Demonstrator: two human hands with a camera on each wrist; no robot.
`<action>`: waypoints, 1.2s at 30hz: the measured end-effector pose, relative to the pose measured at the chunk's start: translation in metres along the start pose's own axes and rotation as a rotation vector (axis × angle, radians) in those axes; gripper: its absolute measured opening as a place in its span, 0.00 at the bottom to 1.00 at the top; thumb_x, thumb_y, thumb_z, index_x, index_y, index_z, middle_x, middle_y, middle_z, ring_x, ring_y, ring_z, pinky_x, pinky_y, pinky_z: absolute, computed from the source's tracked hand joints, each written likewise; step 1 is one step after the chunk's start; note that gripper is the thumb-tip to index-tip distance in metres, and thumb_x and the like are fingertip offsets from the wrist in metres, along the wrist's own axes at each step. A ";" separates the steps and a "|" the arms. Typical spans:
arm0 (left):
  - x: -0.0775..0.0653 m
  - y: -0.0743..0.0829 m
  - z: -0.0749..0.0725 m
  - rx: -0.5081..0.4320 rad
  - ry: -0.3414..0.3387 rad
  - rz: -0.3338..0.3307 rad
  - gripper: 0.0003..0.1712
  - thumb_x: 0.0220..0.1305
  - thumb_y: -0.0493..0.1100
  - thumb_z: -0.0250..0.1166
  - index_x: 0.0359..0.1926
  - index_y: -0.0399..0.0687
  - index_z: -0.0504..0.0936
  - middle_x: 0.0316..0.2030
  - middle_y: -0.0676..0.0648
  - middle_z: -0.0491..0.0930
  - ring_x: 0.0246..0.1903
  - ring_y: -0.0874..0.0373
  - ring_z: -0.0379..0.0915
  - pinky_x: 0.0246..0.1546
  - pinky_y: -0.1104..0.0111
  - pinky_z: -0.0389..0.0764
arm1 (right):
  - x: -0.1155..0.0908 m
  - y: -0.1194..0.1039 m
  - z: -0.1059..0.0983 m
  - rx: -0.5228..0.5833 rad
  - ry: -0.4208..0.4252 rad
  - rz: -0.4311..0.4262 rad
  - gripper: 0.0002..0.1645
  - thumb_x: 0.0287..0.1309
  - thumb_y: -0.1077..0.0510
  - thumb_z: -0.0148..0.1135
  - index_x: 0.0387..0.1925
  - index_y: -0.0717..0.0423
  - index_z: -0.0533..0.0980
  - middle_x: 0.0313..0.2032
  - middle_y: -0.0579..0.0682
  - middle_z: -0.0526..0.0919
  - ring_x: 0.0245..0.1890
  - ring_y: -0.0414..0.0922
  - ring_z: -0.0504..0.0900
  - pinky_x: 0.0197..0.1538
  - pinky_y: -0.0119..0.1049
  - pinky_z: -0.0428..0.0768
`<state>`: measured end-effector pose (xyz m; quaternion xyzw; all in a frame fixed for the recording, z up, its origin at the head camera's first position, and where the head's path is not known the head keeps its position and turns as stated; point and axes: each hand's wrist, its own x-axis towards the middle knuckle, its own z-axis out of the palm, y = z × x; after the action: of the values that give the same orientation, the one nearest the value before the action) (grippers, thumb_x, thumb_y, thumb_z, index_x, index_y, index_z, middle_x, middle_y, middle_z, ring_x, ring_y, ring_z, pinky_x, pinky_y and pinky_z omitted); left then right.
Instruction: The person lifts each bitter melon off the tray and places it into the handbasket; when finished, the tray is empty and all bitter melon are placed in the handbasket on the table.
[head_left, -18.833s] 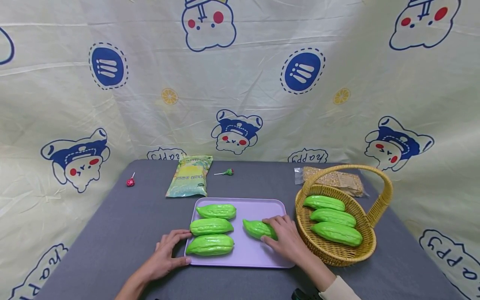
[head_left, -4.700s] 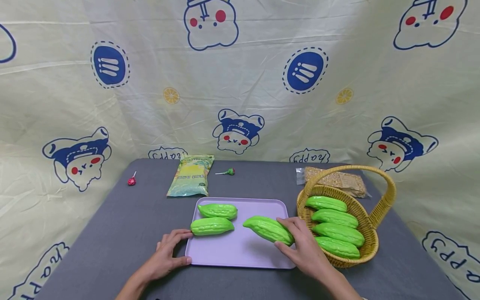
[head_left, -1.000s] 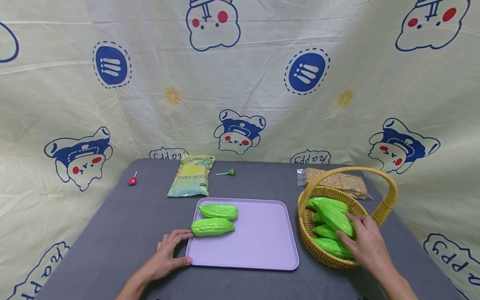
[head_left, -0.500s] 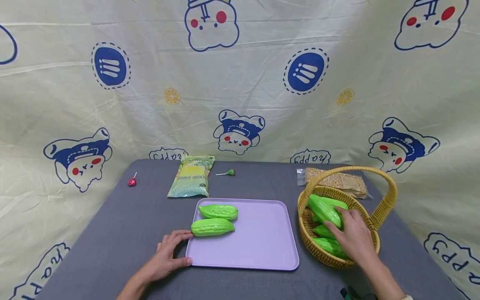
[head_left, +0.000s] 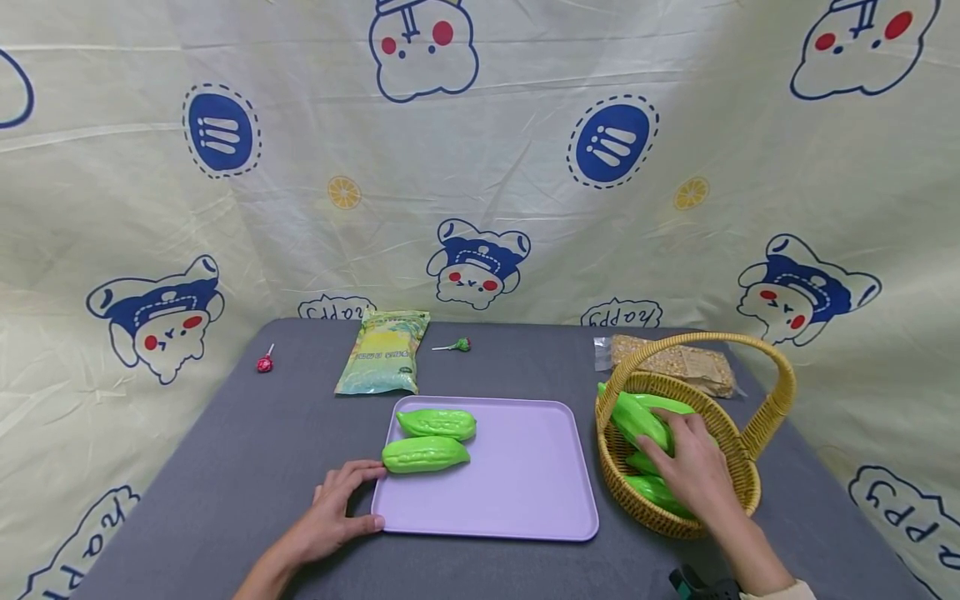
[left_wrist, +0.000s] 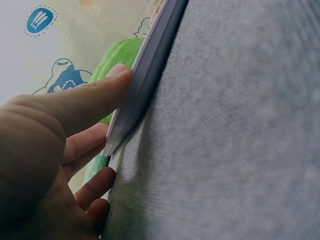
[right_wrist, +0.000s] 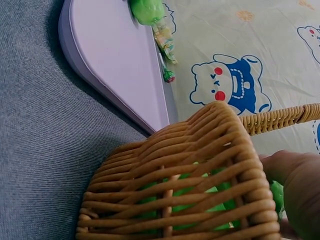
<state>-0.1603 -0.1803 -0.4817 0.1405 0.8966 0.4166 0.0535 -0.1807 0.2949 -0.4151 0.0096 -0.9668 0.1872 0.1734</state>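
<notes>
Head view: the right hand [head_left: 693,467], the nearer, pinches a green gourd [head_left: 641,419] between its fingers in the basket [head_left: 624,498]. The gourd extends left and away from them, slanting far-left to near-right. The left hand [head_left: 330,510], fingers apart, touches the tray [head_left: 525,475].

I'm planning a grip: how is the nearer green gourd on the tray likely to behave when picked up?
The green gourd is probably stiff, since its full shape shows no sag. Its glossy skin may be slippery. Its long, rounded body could roll on the flat tray.
</notes>
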 end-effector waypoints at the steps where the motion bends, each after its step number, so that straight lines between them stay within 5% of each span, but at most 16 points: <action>1: 0.000 0.000 0.000 0.000 0.000 0.000 0.35 0.49 0.54 0.71 0.58 0.52 0.73 0.61 0.50 0.67 0.56 0.51 0.55 0.44 0.62 0.52 | 0.000 0.000 0.000 0.001 0.003 -0.007 0.32 0.60 0.47 0.60 0.59 0.61 0.68 0.49 0.68 0.70 0.40 0.61 0.76 0.36 0.55 0.71; 11: 0.000 0.001 0.000 -0.004 0.005 0.004 0.34 0.49 0.54 0.71 0.58 0.53 0.73 0.61 0.51 0.67 0.55 0.52 0.55 0.43 0.62 0.52 | 0.003 -0.003 0.004 0.000 -0.020 -0.025 0.35 0.55 0.48 0.65 0.59 0.63 0.69 0.49 0.69 0.69 0.37 0.59 0.76 0.31 0.47 0.71; 18: 0.000 0.001 -0.001 -0.006 -0.004 -0.001 0.34 0.49 0.54 0.71 0.58 0.52 0.73 0.61 0.50 0.67 0.56 0.51 0.55 0.43 0.62 0.52 | 0.001 -0.003 0.009 0.010 -0.035 -0.088 0.36 0.49 0.52 0.70 0.57 0.66 0.71 0.43 0.66 0.72 0.30 0.48 0.73 0.27 0.37 0.67; 36: 0.001 0.000 -0.001 -0.004 -0.011 -0.014 0.34 0.50 0.54 0.71 0.58 0.53 0.73 0.61 0.51 0.67 0.56 0.52 0.55 0.43 0.62 0.52 | -0.002 -0.008 0.009 0.028 -0.109 -0.027 0.32 0.56 0.47 0.63 0.55 0.65 0.73 0.42 0.62 0.80 0.35 0.50 0.81 0.34 0.44 0.75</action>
<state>-0.1613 -0.1805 -0.4809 0.1364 0.8965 0.4171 0.0615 -0.1808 0.2846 -0.4208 0.0353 -0.9720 0.1974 0.1226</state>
